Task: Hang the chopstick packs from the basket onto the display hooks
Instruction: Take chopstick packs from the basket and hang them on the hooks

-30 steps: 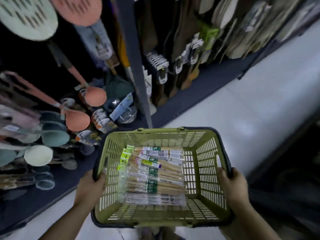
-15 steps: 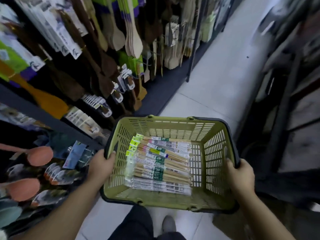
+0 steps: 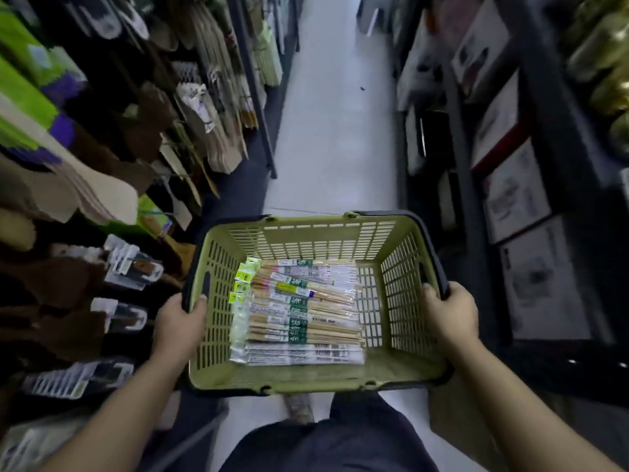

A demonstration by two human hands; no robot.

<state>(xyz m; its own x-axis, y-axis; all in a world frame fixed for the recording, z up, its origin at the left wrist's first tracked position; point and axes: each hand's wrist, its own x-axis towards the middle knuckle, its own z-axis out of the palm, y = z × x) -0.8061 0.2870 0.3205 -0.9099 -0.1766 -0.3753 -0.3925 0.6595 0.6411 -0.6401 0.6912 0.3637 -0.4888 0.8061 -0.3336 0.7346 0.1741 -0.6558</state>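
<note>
An olive-green plastic basket (image 3: 306, 236) with a dark rim is held level in front of me. Several clear chopstick packs (image 3: 299, 313) with green labels lie flat on its floor, their yellow-green hang tabs to the left. My left hand (image 3: 178, 327) grips the basket's left rim, thumb over the edge. My right hand (image 3: 447, 311) grips the right rim the same way. Display hooks on the left wall carry wooden utensils (image 3: 204, 131); the bare hooks themselves are blurred.
A narrow white-floored aisle (image 3: 333, 124) runs ahead between a left rack of hanging spatulas and packaged tools (image 3: 132, 267) and a right shelf of boxed goods (image 3: 517, 195). My dark trouser leg (image 3: 326, 444) and a foot show below the basket.
The view has swung from the left rack of coloured ladles to looking straight down the aisle. Both hands keep the same hold on the basket, and the packs have not shifted.
</note>
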